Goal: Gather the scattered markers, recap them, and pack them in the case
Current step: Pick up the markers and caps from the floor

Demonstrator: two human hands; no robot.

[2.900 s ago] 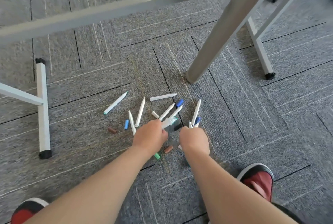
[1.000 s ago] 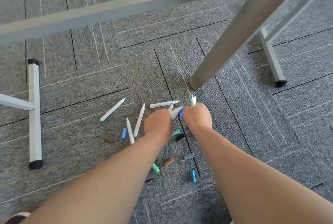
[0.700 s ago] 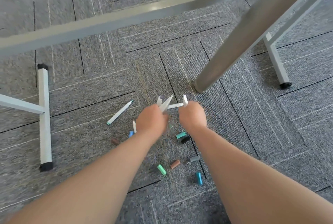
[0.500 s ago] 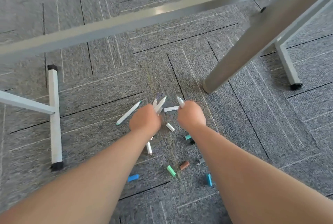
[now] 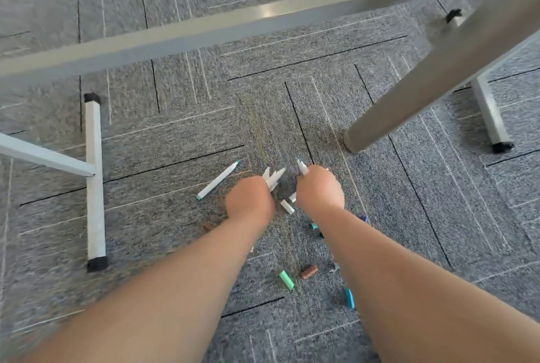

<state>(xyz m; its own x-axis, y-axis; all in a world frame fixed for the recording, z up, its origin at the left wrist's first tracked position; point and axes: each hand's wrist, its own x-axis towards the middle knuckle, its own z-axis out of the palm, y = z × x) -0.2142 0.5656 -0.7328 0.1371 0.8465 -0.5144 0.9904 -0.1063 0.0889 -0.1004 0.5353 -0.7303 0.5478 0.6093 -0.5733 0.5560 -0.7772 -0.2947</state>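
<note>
Left hand point(image 5: 249, 202) fists a bundle of markers point(image 5: 273, 178); right hand point(image 5: 318, 188) grips a single marker point(image 5: 302, 166). More gathered than seconds ago. I log: stray marker point(image 5: 217, 180), caps point(image 5: 286, 279) left.

Two bare forearms, bare left hand point(image 5: 249, 199), bare right hand point(image 5: 318, 190), outlines seemingly motion-blurred

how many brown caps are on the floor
2: one brown cap against the left arm, partly hidden; another nearer the camera, right of the green cap. More may be hidden.
</note>
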